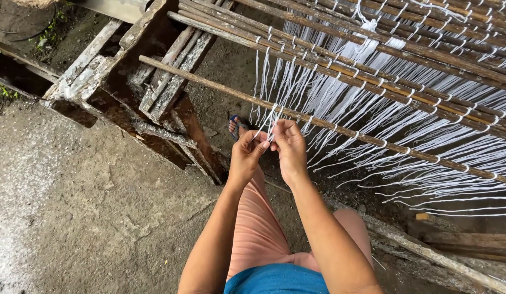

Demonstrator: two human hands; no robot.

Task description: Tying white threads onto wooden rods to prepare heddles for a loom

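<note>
Rough grey concrete floor (89,218); weathered wooden frame (155,81). Slanted brown wooden sticks (372,139) strung with hanging white strings (329,98). Left hand (244,158) and right hand (288,147), fingertips pinched shut on one thin white string (268,122) just below the nearest stick.

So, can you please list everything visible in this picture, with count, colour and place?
wooden rods: many, brown, in rows slanting across the upper right
white strings: many, white, tied on the rods and hanging down
wooden pallet: one, weathered grey-brown, upper left, tilted
concrete floor: one, grey, lower left
sandal: one, blue, on a foot under the front rod
left hand: one, grip pinching a white string
right hand: one, grip pinching the same strings
</note>
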